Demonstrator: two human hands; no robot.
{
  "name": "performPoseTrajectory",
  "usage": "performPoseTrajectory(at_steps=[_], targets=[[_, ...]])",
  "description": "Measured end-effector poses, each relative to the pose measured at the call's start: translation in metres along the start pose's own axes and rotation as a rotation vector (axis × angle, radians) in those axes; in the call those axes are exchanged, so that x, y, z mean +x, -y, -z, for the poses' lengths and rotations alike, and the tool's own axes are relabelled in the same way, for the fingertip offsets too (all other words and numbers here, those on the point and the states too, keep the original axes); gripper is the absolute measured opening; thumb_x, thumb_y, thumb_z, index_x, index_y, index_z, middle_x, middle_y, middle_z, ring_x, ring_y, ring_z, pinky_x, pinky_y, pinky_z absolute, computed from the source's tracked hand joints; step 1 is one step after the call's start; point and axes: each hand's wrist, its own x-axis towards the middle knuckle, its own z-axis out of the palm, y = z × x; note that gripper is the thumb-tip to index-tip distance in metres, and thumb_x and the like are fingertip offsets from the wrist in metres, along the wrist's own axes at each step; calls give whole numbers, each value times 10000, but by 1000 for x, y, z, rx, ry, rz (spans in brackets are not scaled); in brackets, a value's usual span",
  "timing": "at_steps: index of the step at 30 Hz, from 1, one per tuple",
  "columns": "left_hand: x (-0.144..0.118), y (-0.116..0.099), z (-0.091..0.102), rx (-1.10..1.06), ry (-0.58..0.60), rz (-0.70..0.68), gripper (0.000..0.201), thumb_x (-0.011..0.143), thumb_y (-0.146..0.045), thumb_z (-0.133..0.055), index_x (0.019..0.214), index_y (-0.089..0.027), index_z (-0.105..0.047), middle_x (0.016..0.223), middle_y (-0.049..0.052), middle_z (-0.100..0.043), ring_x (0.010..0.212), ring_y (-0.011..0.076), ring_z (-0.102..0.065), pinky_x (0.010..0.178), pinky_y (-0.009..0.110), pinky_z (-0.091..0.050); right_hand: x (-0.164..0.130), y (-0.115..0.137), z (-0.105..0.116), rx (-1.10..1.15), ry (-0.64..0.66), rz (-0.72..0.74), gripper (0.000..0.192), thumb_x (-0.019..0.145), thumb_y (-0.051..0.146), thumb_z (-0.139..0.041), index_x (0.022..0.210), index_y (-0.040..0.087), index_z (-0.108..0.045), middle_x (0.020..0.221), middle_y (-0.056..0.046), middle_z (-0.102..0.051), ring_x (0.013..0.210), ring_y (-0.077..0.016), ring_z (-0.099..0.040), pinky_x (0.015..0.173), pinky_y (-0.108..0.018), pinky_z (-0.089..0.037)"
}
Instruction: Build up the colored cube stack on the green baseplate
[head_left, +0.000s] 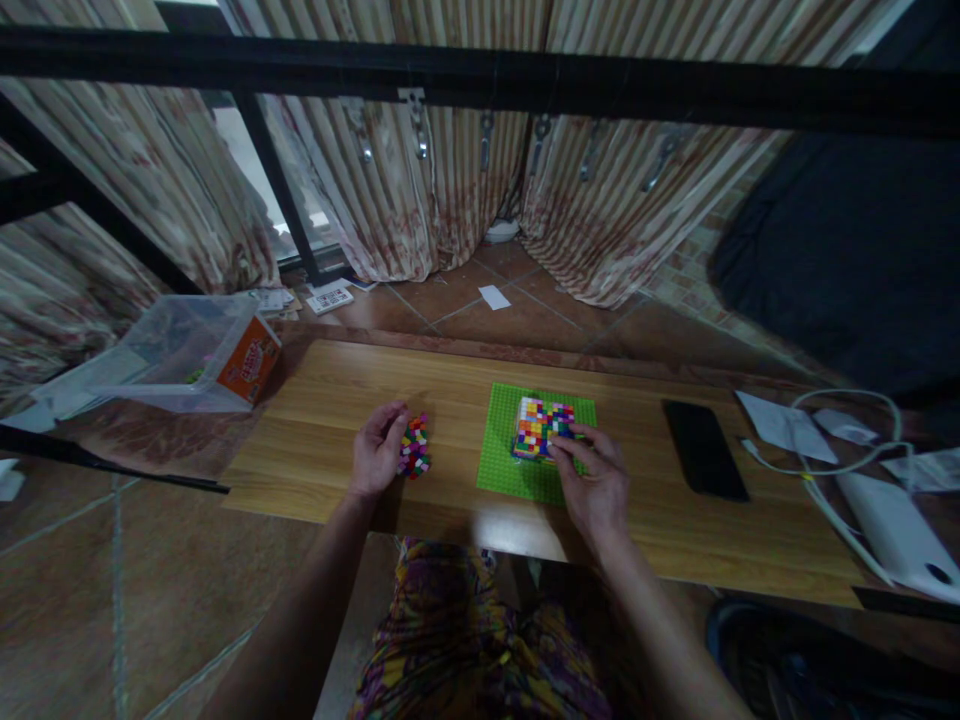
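A green baseplate [504,452] lies on the wooden table [322,400]. On it stands a square block of small multicoloured bricks [540,425]. My right hand [592,485] rests at the block's near right corner, fingertips touching the bricks. My left hand [379,448] lies on the table to the left, fingers curled beside a small heap of loose coloured bricks [414,447] and touching it. Whether either hand pinches a brick is not visible.
A clear plastic box [161,350] with an orange label lies at the table's far left. A black phone [703,447] lies right of the baseplate, then papers [784,425], a white cable [840,465] and a white power bank [900,535]. Curtains hang behind.
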Motion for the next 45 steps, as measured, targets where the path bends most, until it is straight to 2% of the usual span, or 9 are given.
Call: performPoseTrajectory(at_steps=[8, 13, 21, 29, 34, 40, 42, 45], targets=[[-1, -1, 0, 18, 5, -9, 336, 799, -416, -633, 1031, -175, -665, 998, 72, -708, 975, 207, -659, 921, 357, -498, -2, 1, 1, 61, -5, -74, 208, 825, 394, -644, 952, 253, -730, 1130, -68, -631, 1057, -225, -578, 927, -426, -466], [-1, -1, -1, -1, 16, -1, 347, 803, -422, -625, 1044, -174, -654, 1018, 79, -706, 995, 216, -655, 926, 364, -497, 0, 1, 4, 95, -41, -193, 295, 871, 433, -562, 1013, 213, -698, 1103, -91, -628, 1046, -225, -587, 927, -430, -465], [-2, -2, 0, -6, 14, -20, 331, 809, -419, -622, 1025, -170, -652, 1011, 78, -701, 982, 210, -659, 918, 363, -503, 2, -1, -14, 67, -36, -274, 438, 858, 468, -548, 1193, 188, -592, 1146, -114, -616, 1059, -242, -564, 940, -443, -439], [-2, 1, -1, -15, 10, -7, 333, 810, -420, -627, 1036, -176, -651, 998, 75, -703, 980, 215, -663, 925, 376, -502, -1, -1, -24, 142, -57, -342, 475, 841, 464, -568, 1224, 182, -565, 1161, -117, -617, 1017, -222, -583, 928, -412, -450], [-1, 3, 0, -1, 20, -18, 336, 811, -420, -623, 1045, -180, -650, 973, 71, -706, 957, 211, -670, 910, 369, -508, -3, 0, -28, 147, -95, -327, 472, 842, 467, -562, 1227, 195, -566, 1172, -111, -611, 1036, -221, -578, 943, -418, -447], [-1, 4, 0, 16, 22, -35, 329, 819, -423, -609, 1049, -192, -651, 1004, 69, -706, 980, 206, -663, 916, 358, -506, -4, -2, -25, 130, -58, -314, 466, 855, 477, -545, 1226, 195, -568, 1170, -114, -609, 1028, -229, -581, 932, -428, -451], [-2, 4, 1, 21, 19, -45, 316, 826, -417, -601, 1043, -195, -656, 1019, 70, -704, 994, 205, -659, 915, 350, -505, -4, 4, -20, 92, -57, -283, 454, 872, 471, -528, 1230, 195, -567, 1161, -113, -610, 1041, -235, -577, 936, -436, -447], [-2, 2, 1, 44, 16, -61, 299, 836, -402, -592, 1043, -196, -660, 1027, 69, -701, 1006, 205, -653, 921, 351, -498, -5, 23, -11, 10, -123, -159, 405, 896, 425, -521, 1215, 185, -585, 1164, -123, -601, 1121, -253, -540, 979, -451, -420]])
